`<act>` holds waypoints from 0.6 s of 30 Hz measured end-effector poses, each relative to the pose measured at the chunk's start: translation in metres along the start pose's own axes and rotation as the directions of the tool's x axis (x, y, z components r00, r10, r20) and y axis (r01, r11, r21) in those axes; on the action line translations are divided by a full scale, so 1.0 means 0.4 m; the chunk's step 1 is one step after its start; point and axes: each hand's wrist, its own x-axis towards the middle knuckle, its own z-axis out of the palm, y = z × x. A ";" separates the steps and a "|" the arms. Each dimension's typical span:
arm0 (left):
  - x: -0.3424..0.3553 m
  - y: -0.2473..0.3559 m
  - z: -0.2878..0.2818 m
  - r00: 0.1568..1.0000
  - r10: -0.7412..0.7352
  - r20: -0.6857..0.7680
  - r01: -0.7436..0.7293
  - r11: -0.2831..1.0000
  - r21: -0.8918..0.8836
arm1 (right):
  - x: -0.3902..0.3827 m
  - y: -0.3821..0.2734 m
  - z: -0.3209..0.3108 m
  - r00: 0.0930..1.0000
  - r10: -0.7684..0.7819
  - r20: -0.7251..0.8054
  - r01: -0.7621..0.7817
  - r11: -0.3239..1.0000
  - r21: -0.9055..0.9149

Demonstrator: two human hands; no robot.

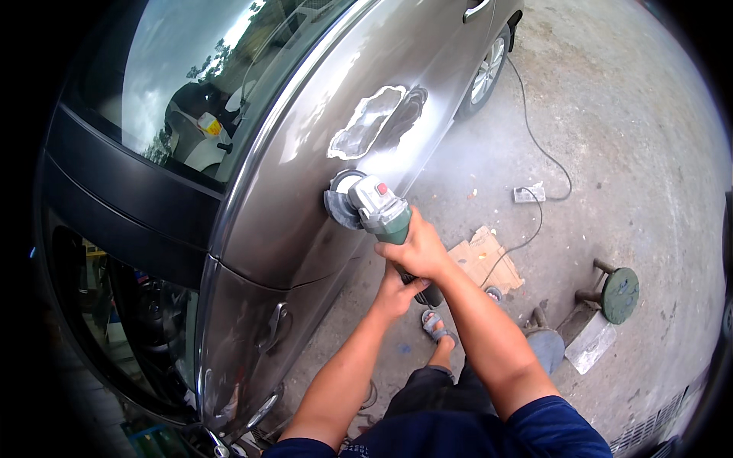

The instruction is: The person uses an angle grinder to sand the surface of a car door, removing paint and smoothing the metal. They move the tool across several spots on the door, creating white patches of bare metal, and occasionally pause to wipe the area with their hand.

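While both your hands, right hand (pixel 416 252) and left hand (pixel 397 294), clench the angle grinder (pixel 374 208), its disc meets the door panel (pixel 305 206). One filler patch (pixel 374 122) is sanded pale; the lower area looks untouched.

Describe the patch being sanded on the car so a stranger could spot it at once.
Start at the grey car door on the left. Just above the angle grinder is the sanded patch: an irregular blotch with a pale edge and a dark right half, the only dull spot on the glossy panel.

A flattened piece of brown corrugated cardboard packaging (pixel 489 258), torn and irregular in outline, lies on the grey concrete ground (pixel 634 137) just beside the car's lower edge; no labels, signs or screens are visible anywhere.
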 end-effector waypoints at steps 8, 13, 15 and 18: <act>-0.005 0.029 0.008 1.000 -0.002 0.004 0.002 1.000 0.010 | -0.005 0.009 0.009 0.999 0.037 -0.007 -0.037 0.999 0.017; -0.038 -0.016 -0.001 1.000 0.002 -0.011 -0.003 1.000 -0.010 | -0.024 0.010 0.025 0.999 0.021 0.046 -0.021 1.000 0.004; -0.035 -0.008 -0.004 1.000 -0.012 -0.001 0.012 1.000 -0.007 | -0.023 0.005 0.021 0.999 0.030 0.014 -0.030 1.000 -0.001; -0.027 0.001 -0.024 0.999 -0.037 0.033 0.035 0.997 0.075 | -0.006 0.015 0.022 1.000 0.020 -0.008 -0.020 0.999 0.050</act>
